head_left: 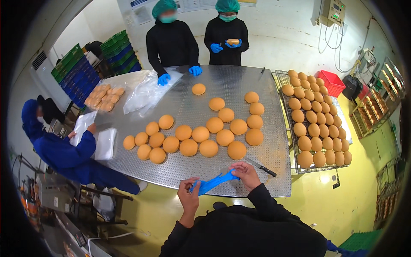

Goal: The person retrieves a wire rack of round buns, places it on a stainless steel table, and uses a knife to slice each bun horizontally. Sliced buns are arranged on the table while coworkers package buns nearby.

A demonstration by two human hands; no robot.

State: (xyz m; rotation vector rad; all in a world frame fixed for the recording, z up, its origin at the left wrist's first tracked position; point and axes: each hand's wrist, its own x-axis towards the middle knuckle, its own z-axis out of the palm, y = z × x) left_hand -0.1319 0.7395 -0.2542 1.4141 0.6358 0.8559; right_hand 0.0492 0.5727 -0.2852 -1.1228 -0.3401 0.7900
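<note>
Glove [214, 182], blue, drawn out between left hand [189, 195] and right hand [246, 174], each pinching an end, by table's [167, 174] near edge.
Probably light, limp, stretchy (thin, may tear); gentle pinch at the ends seems best. Knife [268, 171], buns [224, 137] beyond.

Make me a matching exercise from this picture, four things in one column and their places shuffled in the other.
Things:
1. blue glove
2. knife
3. bagged buns
4. wire rack

Places:
A. right of the table, bearing loose buns
B. at the table's left side
C. stretched between left hand and right hand
D. on the table, near the right hand

Pairs: 1-C, 2-D, 3-B, 4-A
</note>
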